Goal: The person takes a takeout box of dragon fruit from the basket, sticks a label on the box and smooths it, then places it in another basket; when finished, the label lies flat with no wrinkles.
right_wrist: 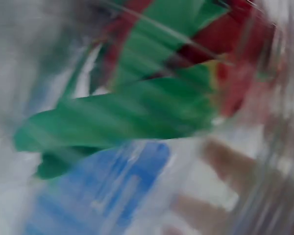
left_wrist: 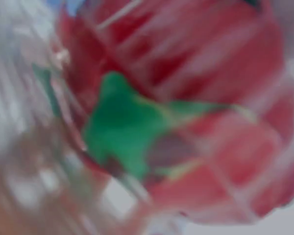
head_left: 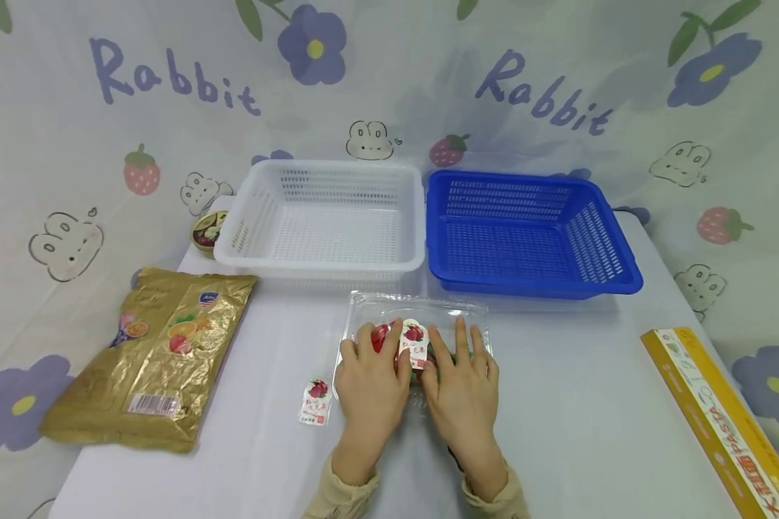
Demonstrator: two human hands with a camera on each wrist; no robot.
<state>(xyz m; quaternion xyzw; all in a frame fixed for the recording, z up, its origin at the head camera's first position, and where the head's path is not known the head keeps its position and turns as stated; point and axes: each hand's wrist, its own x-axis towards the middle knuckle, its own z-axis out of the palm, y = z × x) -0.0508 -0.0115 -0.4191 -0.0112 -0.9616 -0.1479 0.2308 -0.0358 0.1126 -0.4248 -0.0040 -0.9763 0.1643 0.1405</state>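
Note:
A clear plastic clamshell box (head_left: 422, 305) lies in front of me in the head view, with dragon fruit (head_left: 379, 336) inside. On its lid is a small white sticker (head_left: 415, 344) printed with red fruit. My left hand (head_left: 371, 382) rests on the left of the lid, fingertips beside the sticker. On the right, my right hand (head_left: 465, 389) lies with spread fingers over the lid. Through the plastic, the left wrist view shows blurred red skin of the dragon fruit (left_wrist: 201, 58); the right wrist view shows its green scales (right_wrist: 132, 112). A second, similar sticker (head_left: 315, 401) lies on the table.
Behind the box stand a white basket (head_left: 318, 268) and a blue basket (head_left: 526, 282), side by side. A gold candy bag (head_left: 162, 360) lies at left, and a yellow pasta box (head_left: 720, 425) at right. Partly hidden behind the white basket is a small round container (head_left: 206, 234).

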